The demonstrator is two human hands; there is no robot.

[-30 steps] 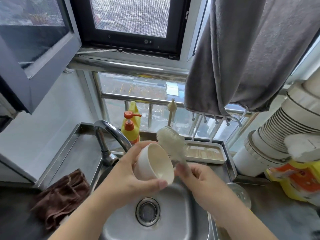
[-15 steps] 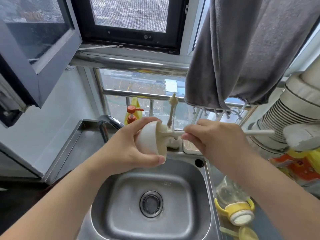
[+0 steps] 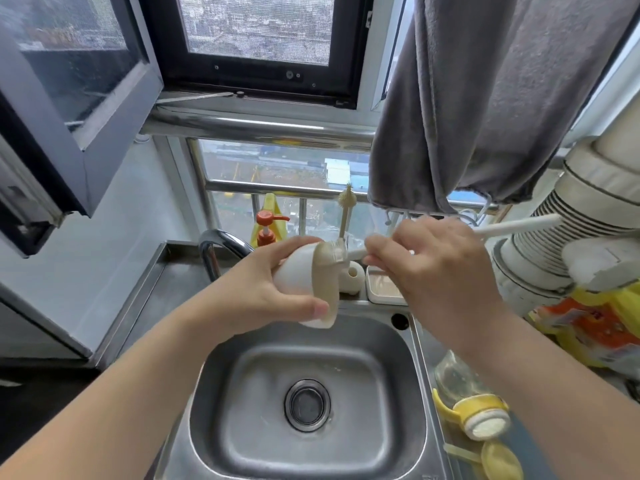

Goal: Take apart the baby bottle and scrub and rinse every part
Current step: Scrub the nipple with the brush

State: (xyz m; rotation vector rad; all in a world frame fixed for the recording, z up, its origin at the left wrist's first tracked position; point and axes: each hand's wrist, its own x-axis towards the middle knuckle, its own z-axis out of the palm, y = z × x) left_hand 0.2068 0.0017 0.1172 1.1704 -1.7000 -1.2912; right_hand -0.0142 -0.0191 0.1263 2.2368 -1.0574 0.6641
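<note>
White cap [image 3: 298, 271] is gripped in the left hand [image 3: 263, 292] over the sink [image 3: 408, 368]; the right hand [image 3: 433, 268] grips the brush [image 3: 512, 226] inside it.

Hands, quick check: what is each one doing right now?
Left hand: closed around the white cap, held over the sink.
Right hand: closed on the brush handle, bristles inside the cap.

Single head-worn wide-angle view, looking forward and down over sink [image 3: 412, 382] from close above. Faces window [image 3: 256, 32] behind counter. Both forearms enter from bottom edge, hands mid-frame. Strong barrel distortion at edges. No second view.
</note>
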